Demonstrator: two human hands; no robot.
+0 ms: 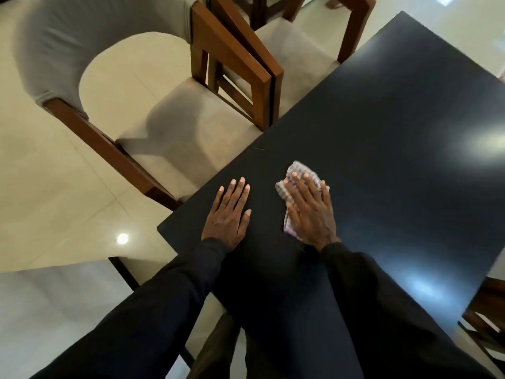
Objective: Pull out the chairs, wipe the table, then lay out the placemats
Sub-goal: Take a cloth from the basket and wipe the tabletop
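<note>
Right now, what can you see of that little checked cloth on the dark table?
The cloth is small and pale with a fine grey-purple check; it looks like soft, rumpled woven fabric. It lies bunched on the glossy black table, near the corner closest to the person. The right hand presses on it with straight fingers and hides most of it. Only its edges show past the fingertips, beside the thumb and near the wrist. Nothing else touches it.

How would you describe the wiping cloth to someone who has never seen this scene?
Find the black table filling the right of the view. Near its nearest corner two hands lie flat, and the cloth sits under the right hand. It is the only pale, checked, crumpled thing on the dark top; the left hand covers nothing.
</note>
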